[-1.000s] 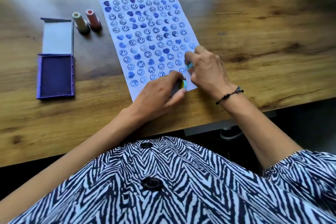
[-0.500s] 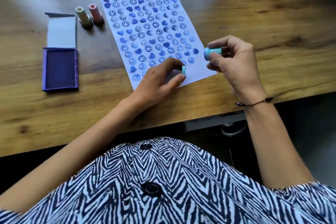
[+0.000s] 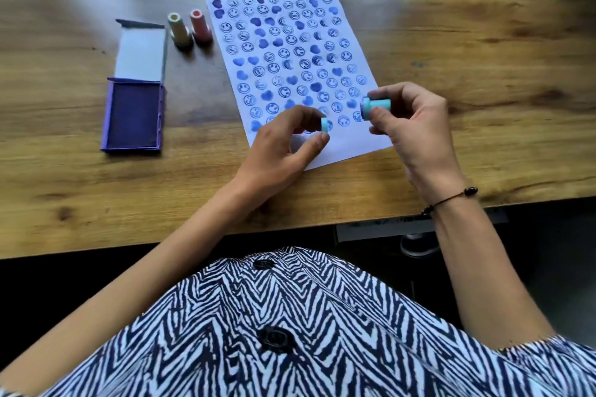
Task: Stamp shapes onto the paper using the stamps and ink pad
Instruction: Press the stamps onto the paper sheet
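right grip [image 3: 408,126] pinching teal stamp [image 3: 375,106]; left grip [image 3: 283,142] pinching teal cap [image 3: 325,124], above paper [image 3: 348,145]

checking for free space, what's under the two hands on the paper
Under the left hand and right hand, the paper shows a blank strip along its near edge, below the last row of blue prints. Any prints directly beneath the hands are covered. Each hand holds a turquoise stamp piece.

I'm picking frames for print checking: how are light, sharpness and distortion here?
Head view: pale light streaks wash the far edge of the wooden table; corners darken; wide-angle bending curves the table edge; the stamped white paper sheet reads clearly, the open purple ink pad and both hands slightly soft.
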The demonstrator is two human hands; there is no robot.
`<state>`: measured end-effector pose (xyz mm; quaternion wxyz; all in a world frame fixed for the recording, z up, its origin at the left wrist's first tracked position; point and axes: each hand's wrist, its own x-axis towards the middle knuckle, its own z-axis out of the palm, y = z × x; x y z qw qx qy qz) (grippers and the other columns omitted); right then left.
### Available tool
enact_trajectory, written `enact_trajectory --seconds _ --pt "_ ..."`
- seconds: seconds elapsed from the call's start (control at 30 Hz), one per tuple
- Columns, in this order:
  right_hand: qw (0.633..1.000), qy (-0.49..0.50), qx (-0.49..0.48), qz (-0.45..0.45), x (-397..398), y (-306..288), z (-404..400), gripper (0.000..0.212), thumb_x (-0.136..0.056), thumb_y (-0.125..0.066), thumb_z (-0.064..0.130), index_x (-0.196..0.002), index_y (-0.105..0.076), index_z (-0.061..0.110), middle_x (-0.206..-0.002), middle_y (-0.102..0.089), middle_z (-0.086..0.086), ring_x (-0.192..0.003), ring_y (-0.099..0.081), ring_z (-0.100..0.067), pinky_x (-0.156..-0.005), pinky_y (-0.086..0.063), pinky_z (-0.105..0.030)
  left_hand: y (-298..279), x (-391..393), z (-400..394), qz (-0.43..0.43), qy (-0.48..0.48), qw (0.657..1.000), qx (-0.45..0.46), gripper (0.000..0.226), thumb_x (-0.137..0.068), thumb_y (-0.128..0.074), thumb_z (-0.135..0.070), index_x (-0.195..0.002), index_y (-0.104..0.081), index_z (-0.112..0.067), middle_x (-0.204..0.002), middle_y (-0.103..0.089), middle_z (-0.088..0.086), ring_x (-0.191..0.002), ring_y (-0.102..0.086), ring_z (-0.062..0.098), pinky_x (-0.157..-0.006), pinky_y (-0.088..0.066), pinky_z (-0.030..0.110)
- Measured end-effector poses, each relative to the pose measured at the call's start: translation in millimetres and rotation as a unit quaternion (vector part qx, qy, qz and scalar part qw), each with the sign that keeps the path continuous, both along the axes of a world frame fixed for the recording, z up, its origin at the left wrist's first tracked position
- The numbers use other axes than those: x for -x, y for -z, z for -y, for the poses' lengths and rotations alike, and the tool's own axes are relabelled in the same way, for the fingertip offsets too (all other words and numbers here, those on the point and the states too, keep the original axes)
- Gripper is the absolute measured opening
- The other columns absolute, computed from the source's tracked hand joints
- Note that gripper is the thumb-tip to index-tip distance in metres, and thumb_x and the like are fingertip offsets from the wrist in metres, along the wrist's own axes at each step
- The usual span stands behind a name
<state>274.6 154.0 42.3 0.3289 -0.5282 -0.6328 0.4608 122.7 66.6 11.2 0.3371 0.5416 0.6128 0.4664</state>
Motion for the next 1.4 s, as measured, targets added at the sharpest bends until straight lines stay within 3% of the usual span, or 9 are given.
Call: enact_trajectory --seconds 0.17,0.33,0.4,0.53,0.9,1.0,1.17,1.3,1.4 --pt "0.984 -0.148 -0.069 0.069 64 -8 7 0.015 -0.075 -0.068 0.005 -0.086 -0.066 0.013 -0.085 -0.067 -0.005 -0.07 -0.058 -0.01 -0.063 -0.049 -0.019 -1 22 32 0.098 -0.196 0.976 -0.01 0.015 -0.082 -0.055 -0.025 -0.096 -0.057 -0.02 -0.088 -0.062 -0.004 -0.083 -0.059 0.008 -0.079 -0.047 0.02" --pt "0.897 -0.336 -0.265 0.108 183 -13 33 0.015 -0.071 -0.061 0.001 -0.084 -0.066 0.005 -0.089 -0.065 -0.014 -0.083 -0.058 -0.025 -0.074 -0.039 -0.026 -4 58 64 0.352 -0.437 0.826 -0.042 0.013 -0.093 -0.047 -0.014 -0.082 -0.053 -0.015 -0.075 -0.059 0.006 -0.067 -0.055 0.014 -0.068 -0.046 0.025" --pt "0.848 -0.385 -0.339 0.137 220 -6 44 0.016 -0.072 -0.054 -0.001 -0.085 -0.063 0.003 -0.092 -0.064 -0.018 -0.087 -0.058 -0.031 -0.071 -0.036 -0.031 -4 63 75 0.382 -0.459 0.8 -0.055 0.014 -0.093 -0.045 -0.014 -0.082 -0.053 -0.013 -0.075 -0.059 0.008 -0.067 -0.056 0.015 -0.071 -0.045 0.027" --pt "0.755 -0.48 -0.365 0.256 245 16 57 0.019 -0.076 -0.05 0.004 -0.094 -0.055 0.004 -0.102 -0.057 -0.017 -0.09 -0.054 -0.035 -0.063 -0.038 -0.037 -7 67 85 0.39 -0.495 0.774 -0.066 0.014 -0.093 -0.046 -0.014 -0.081 -0.053 -0.013 -0.077 -0.057 0.008 -0.073 -0.054 0.017 -0.079 -0.044 0.035" --pt "0.713 -0.542 -0.357 0.268 254 3 42 0.024 -0.071 -0.048 -0.003 -0.09 -0.059 0.005 -0.099 -0.058 -0.017 -0.085 -0.054 -0.036 -0.059 -0.031 -0.032 -10 78 85 0.384 -0.521 0.756 -0.095 0.017 -0.093 -0.045 -0.015 -0.078 -0.052 -0.013 -0.073 -0.056 0.007 -0.069 -0.052 0.018 -0.073 -0.044 0.03" --pt "0.756 -0.523 -0.346 0.187 257 -1 38 0.024 -0.068 -0.048 -0.002 -0.085 -0.064 0.005 -0.093 -0.061 -0.018 -0.083 -0.057 -0.036 -0.057 -0.039 -0.035 -9 81 83 0.379 -0.52 0.759 -0.101 0.019 -0.094 -0.044 -0.014 -0.076 -0.051 -0.013 -0.07 -0.055 0.007 -0.065 -0.051 0.017 -0.067 -0.043 0.027" --pt "0.755 -0.535 -0.302 0.229 251 12 44 0.021 -0.071 -0.054 0.002 -0.087 -0.065 0.007 -0.095 -0.062 -0.013 -0.088 -0.056 -0.029 -0.063 -0.037 -0.031 -5 83 76 0.355 -0.525 0.765 -0.118 0.019 -0.093 -0.045 -0.015 -0.075 -0.051 -0.016 -0.066 -0.052 0.001 -0.059 -0.049 0.01 -0.064 -0.042 0.025" --pt "0.901 -0.403 -0.153 0.052 225 5 22 0.015 -0.069 -0.065 -0.004 -0.081 -0.069 0.002 -0.074 -0.059 -0.004 -0.063 -0.05 -0.006 -0.059 -0.036 -0.014 -10 74 53 0.325 -0.464 0.815 -0.124 0.012 -0.086 -0.048 -0.024 -0.076 -0.052 -0.018 -0.067 -0.056 0.0 -0.06 -0.052 0.011 -0.062 -0.044 0.024" --pt "0.971 -0.219 -0.076 -0.064 161 9 -4 0.015 -0.07 -0.071 -0.001 -0.081 -0.067 0.008 -0.074 -0.064 -0.001 -0.066 -0.057 -0.007 -0.067 -0.049 -0.026 -12 45 28 0.264 -0.314 0.908 -0.089 0.012 -0.082 -0.05 -0.032 -0.083 -0.054 -0.02 -0.075 -0.062 0.0 -0.068 -0.061 0.011 -0.068 -0.05 0.023"
